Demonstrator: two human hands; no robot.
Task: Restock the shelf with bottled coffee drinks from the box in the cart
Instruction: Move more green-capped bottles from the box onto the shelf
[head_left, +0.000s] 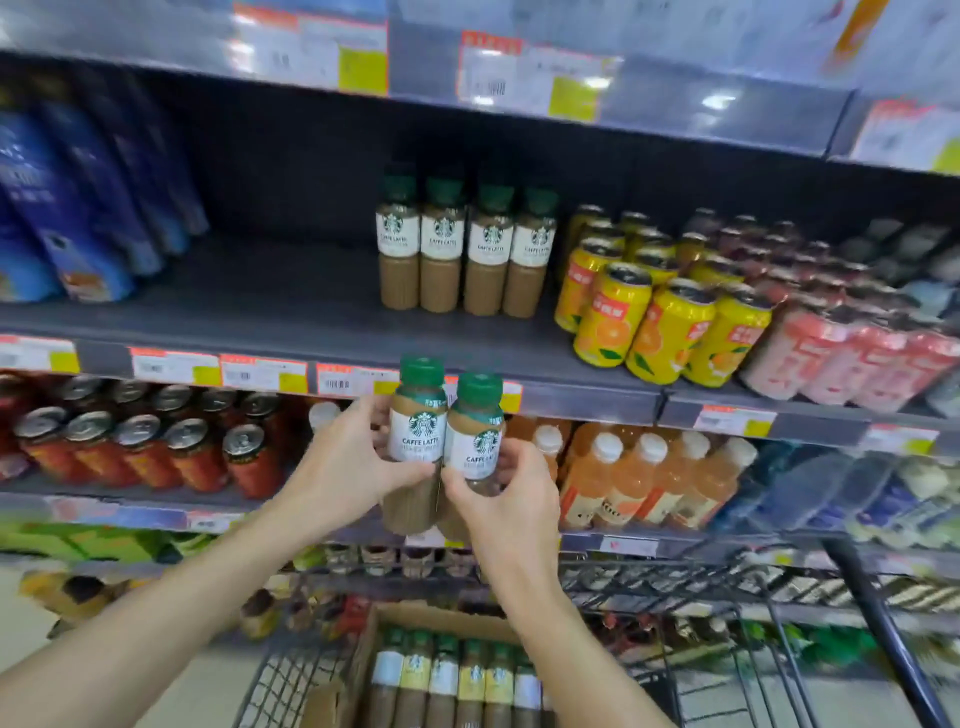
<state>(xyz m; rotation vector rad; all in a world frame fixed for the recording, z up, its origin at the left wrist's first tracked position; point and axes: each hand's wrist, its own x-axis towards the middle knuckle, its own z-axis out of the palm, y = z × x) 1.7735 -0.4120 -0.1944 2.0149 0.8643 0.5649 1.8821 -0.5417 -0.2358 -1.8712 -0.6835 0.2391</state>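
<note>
My left hand (348, 462) grips one green-capped coffee bottle (418, 415) and my right hand (506, 499) grips a second one (475, 441). Both bottles are upright, side by side, held in front of the shelf's price-tag rail. Above them, on the dark shelf (291, 312), several identical bottles (465, 249) stand in a row. Below, a cardboard box (415, 621) in the wire cart (675, 597) holds several more bottles (457, 675).
Yellow cans (654, 327) and pink cans (841, 358) fill the shelf right of the coffee row; blue pouches (78, 208) stand at its left. The shelf's bare stretch lies left of the coffee bottles. Red cans (145, 441) and orange juice bottles (649, 478) sit one level lower.
</note>
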